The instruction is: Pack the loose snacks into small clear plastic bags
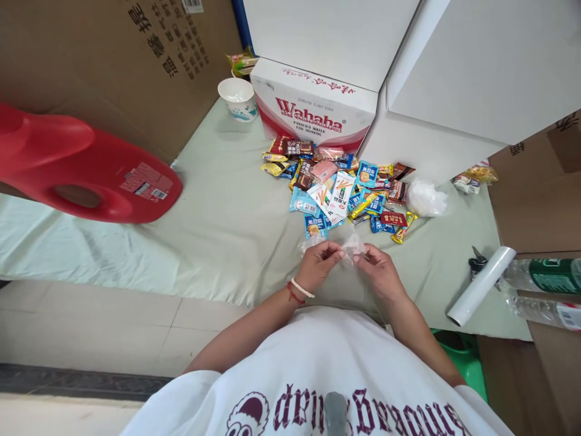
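Note:
A thin clear plastic bag (353,243) is stretched between my two hands, close to my body at the table's near edge. My left hand (319,264) pinches one side of it, fingers closed, with a white and a red bracelet on that wrist. On the other side, the fingertips of my right hand (377,269) are pinched on the same bag. Another bit of crumpled clear plastic (311,242) lies just behind my left hand. Right beyond my hands spreads a pile of small wrapped snacks (341,192) in blue, white, brown, red and yellow packets.
A Wahaha carton (314,109) and white boxes (454,79) stand behind the snacks. At left are a red jug (91,169) and a paper cup (238,99). Bunched white plastic (426,198), a film roll (482,286), scissors (476,261) and plastic bottles (551,275) lie at right.

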### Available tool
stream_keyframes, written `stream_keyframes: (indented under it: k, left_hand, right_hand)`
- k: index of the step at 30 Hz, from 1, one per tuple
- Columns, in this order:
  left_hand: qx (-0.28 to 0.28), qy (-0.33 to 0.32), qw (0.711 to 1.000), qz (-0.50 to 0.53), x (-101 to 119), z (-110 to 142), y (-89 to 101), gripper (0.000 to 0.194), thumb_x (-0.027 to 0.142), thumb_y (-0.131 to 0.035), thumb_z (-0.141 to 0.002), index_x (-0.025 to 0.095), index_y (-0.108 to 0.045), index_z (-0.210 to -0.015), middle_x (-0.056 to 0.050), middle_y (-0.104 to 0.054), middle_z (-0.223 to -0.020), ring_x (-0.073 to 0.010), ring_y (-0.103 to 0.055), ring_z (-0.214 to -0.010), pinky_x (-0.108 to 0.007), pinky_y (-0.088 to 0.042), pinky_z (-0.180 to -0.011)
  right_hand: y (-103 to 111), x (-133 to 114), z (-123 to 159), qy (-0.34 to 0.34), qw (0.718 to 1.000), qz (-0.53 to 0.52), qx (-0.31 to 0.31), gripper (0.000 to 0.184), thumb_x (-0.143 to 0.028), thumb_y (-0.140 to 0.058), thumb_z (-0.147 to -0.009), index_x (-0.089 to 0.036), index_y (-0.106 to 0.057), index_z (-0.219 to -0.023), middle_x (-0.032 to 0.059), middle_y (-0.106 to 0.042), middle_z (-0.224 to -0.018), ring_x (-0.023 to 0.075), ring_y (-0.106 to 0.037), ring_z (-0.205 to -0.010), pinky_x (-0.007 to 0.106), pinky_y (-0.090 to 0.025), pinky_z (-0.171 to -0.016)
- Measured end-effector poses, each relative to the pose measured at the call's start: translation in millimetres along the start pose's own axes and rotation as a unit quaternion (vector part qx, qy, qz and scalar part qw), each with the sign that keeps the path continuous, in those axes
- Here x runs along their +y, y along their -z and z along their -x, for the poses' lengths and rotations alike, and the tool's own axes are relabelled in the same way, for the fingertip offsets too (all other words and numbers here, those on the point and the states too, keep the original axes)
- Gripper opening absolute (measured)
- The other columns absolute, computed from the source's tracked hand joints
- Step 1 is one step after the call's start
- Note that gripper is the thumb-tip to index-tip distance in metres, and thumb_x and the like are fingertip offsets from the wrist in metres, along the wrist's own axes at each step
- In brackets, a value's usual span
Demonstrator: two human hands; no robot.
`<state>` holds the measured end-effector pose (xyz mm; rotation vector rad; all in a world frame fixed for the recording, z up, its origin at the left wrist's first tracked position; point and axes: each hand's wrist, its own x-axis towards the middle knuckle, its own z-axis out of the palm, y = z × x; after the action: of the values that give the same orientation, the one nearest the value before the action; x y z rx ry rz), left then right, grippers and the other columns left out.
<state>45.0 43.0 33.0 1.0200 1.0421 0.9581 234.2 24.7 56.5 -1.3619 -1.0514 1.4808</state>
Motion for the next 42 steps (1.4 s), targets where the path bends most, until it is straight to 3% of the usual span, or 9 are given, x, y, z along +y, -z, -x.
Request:
stream_keyframes:
  k: [7,12,18,20,24,30,35,39,42]
  left_hand:
    - [-0.026,0.098,0.982,0.162,12.1,0.0,36.2,0.049,0.057,-0.083,-0.071,0.021,-0.051,-0.083,0.004,-0.053,-0.077,-0.0103,-0.051,-0.069,-0.023,-0.043,-0.066]
    - [-0.139,0.132,0.981,0.009,25.8,-5.7,65.5,0.048,0.059,-0.080,-0.074,0.019,-0.055,-0.081,0.009,-0.040,-0.058,-0.0064,-0.031,-0.053,-0.020,-0.023,-0.051]
    - [-0.238,0.145,0.956,-0.095,42.6,-13.6,107.2,0.045,0.053,-0.085,-0.068,0.015,-0.069,-0.084,0.008,-0.044,-0.056,-0.0067,-0.034,-0.052,-0.021,-0.025,-0.050]
    - [-0.253,0.155,0.946,-0.127,42.4,-11.4,110.3,0.045,0.053,-0.085,-0.067,0.013,-0.073,-0.084,0.006,-0.049,-0.056,-0.0078,-0.038,-0.053,-0.021,-0.028,-0.051]
    - [-0.132,0.121,0.976,-0.123,32.5,0.8,95.8,0.050,0.062,-0.075,-0.074,0.015,-0.061,-0.064,0.005,-0.044,-0.054,-0.0077,-0.035,-0.054,-0.022,-0.025,-0.052]
    - [0.001,0.111,0.993,-0.032,13.4,17.2,62.3,0.049,0.065,-0.066,-0.081,0.016,-0.064,-0.077,0.007,-0.039,-0.053,-0.0084,-0.031,-0.050,-0.024,-0.022,-0.049]
    - [0.095,0.091,0.990,0.040,-2.6,21.1,49.5,0.040,0.058,-0.065,-0.083,0.019,-0.060,-0.076,0.004,-0.050,-0.060,-0.0112,-0.042,-0.054,-0.024,-0.034,-0.053]
    - [0.108,0.085,0.990,-0.008,-12.1,25.8,50.3,0.038,0.057,-0.060,-0.086,0.019,-0.062,-0.084,0.003,-0.051,-0.063,-0.0128,-0.045,-0.056,-0.026,-0.037,-0.056]
    - [0.198,-0.002,0.972,-0.127,-8.2,34.7,53.2,0.045,0.052,-0.069,-0.081,0.019,-0.062,-0.111,-0.001,-0.061,-0.082,-0.0165,-0.053,-0.069,-0.031,-0.044,-0.067]
  right_hand:
    - [31.6,-19.9,-8.6,-0.103,0.994,0.001,-0.028,0.040,-0.052,-0.088,-0.069,-0.020,-0.070,-0.085,-0.0043,-0.055,-0.065,0.0096,-0.042,-0.055,0.022,-0.030,-0.051]
    - [49.9,-37.6,-9.2,-0.130,0.981,0.087,-0.113,0.041,-0.054,-0.086,-0.072,-0.018,-0.070,-0.083,-0.0032,-0.055,-0.067,0.0085,-0.041,-0.057,0.023,-0.028,-0.052]
    - [55.4,-29.4,-19.6,-0.116,0.990,0.059,-0.051,0.039,-0.051,-0.087,-0.070,-0.020,-0.072,-0.088,-0.0028,-0.056,-0.069,0.0085,-0.040,-0.054,0.024,-0.030,-0.050]
    - [50.6,-21.3,-24.3,-0.071,0.997,0.035,0.023,0.041,-0.049,-0.089,-0.066,-0.021,-0.071,-0.090,-0.0017,-0.059,-0.075,0.0099,-0.047,-0.060,0.025,-0.038,-0.056]
    - [29.9,-5.6,-18.4,0.009,0.985,0.038,0.166,0.040,-0.050,-0.088,-0.066,-0.021,-0.068,-0.085,-0.0031,-0.058,-0.070,0.0091,-0.045,-0.058,0.023,-0.038,-0.054]
    - [-31.4,15.8,16.3,-0.226,0.969,-0.034,-0.099,0.060,-0.076,-0.071,-0.077,-0.016,-0.074,-0.083,0.0047,-0.065,-0.070,0.0088,-0.044,-0.049,0.022,-0.024,-0.041]
    - [-62.1,24.0,18.7,-0.248,0.940,-0.213,-0.095,0.051,-0.060,-0.089,-0.065,-0.019,-0.074,-0.092,0.0054,-0.070,-0.086,0.0111,-0.053,-0.063,0.019,-0.028,-0.042]
    - [-67.5,20.0,11.8,-0.236,0.948,-0.196,-0.079,0.040,-0.041,-0.096,-0.059,-0.017,-0.069,-0.078,0.0001,-0.063,-0.072,0.0051,-0.037,-0.053,0.018,-0.022,-0.042]
    - [-69.1,17.4,9.1,-0.209,0.965,-0.153,-0.048,0.042,-0.044,-0.095,-0.059,-0.016,-0.067,-0.075,-0.0022,-0.058,-0.068,0.0032,-0.029,-0.049,0.019,-0.018,-0.041]
